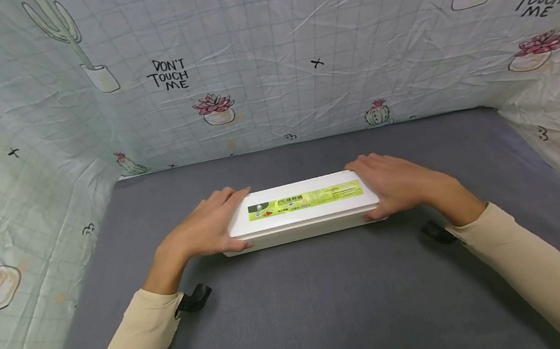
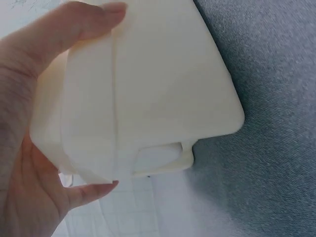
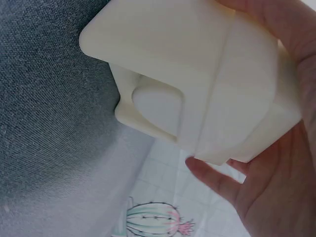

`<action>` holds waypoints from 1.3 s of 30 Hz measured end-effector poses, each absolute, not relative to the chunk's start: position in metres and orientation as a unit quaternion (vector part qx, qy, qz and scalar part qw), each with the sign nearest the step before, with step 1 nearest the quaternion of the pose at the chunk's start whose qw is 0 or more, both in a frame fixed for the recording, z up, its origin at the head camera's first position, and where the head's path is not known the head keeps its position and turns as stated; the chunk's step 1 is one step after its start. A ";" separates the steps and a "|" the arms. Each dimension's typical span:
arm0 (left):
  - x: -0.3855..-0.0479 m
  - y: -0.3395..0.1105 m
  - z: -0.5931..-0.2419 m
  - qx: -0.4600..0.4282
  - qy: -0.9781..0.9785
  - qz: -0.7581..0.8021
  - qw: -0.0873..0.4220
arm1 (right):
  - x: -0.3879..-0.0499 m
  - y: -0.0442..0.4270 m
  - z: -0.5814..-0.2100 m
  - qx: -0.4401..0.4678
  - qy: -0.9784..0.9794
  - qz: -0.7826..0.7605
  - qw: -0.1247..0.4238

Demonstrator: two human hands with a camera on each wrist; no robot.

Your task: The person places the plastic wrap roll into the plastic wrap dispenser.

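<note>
A long white cling film dispenser box (image 1: 309, 221) with a green and yellow label on its lid lies on the grey cloth, lengthwise across the middle in the head view. My left hand (image 1: 211, 224) grips its left end, thumb on the near side and fingers over the far side. At the other end my right hand (image 1: 395, 181) holds it in the same way. The left wrist view shows the dispenser's end (image 2: 168, 84) with a seam below the lid and an opening at the back edge. A similar opening shows on the end (image 3: 158, 44) in the right wrist view.
Grey cloth (image 1: 312, 314) covers the table. A pale curtain (image 1: 260, 39) printed with cacti and lettering stands behind it and along both sides. Each wrist carries a black strap piece, the left one (image 1: 195, 297) and the right one (image 1: 438, 232).
</note>
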State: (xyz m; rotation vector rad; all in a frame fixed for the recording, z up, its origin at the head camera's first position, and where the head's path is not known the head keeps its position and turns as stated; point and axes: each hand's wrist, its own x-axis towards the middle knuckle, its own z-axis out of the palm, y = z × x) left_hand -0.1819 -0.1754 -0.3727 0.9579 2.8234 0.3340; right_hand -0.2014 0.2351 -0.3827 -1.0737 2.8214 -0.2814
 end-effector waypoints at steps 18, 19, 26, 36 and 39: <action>-0.190 -0.174 -0.380 0.332 0.931 0.134 0.069 | -0.204 0.237 -0.390 -0.337 0.929 -0.136 0.073; -0.190 -0.173 -0.380 0.331 0.932 0.132 0.068 | -0.203 0.237 -0.391 -0.337 0.930 -0.132 0.070; -0.189 -0.173 -0.380 0.329 0.934 0.121 0.068 | -0.201 0.234 -0.392 -0.345 0.932 -0.103 0.043; -0.196 -0.173 -0.382 0.341 0.927 0.130 0.081 | -0.204 0.228 -0.385 -0.357 0.926 -0.100 0.066; -0.197 -0.174 -0.383 0.343 0.926 0.133 0.079 | -0.205 0.227 -0.386 -0.356 0.927 -0.098 0.064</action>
